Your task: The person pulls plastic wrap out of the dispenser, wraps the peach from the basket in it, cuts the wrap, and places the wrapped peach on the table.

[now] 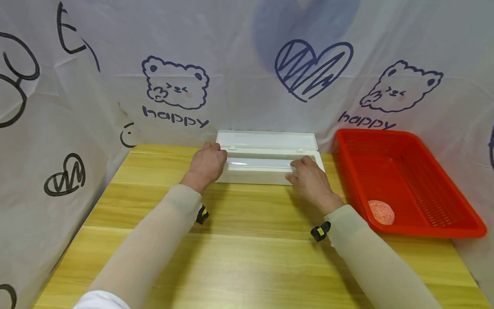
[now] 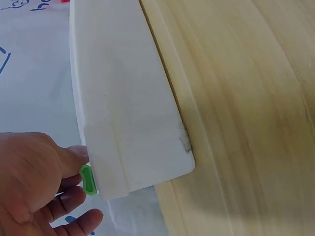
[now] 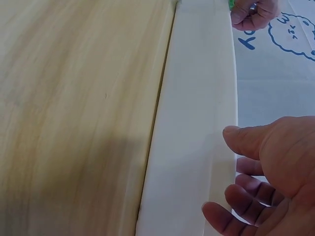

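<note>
A long white box (image 1: 254, 177) stands at the table's back edge, its hinged lid (image 1: 266, 140) tipped back. Inside lies a pale, shiny roll (image 1: 258, 163). My left hand (image 1: 206, 165) is at the box's left end, thumb and finger pinching a small green slider (image 2: 88, 179) at the rim, as the left wrist view shows. At the right end is my right hand (image 1: 310, 180), fingers loosely bent and apart, with the thumb (image 3: 238, 140) at the box's rim. Other fingers of that hand hang around the same edge. Whether they touch film there is unclear.
A red plastic basket (image 1: 370, 180) stands to the right, with a round pinkish piece (image 1: 381, 212) showing at its near left corner. The wooden table (image 1: 247, 262) spreads out in front of the box. A printed white cloth (image 1: 239, 64) hangs behind.
</note>
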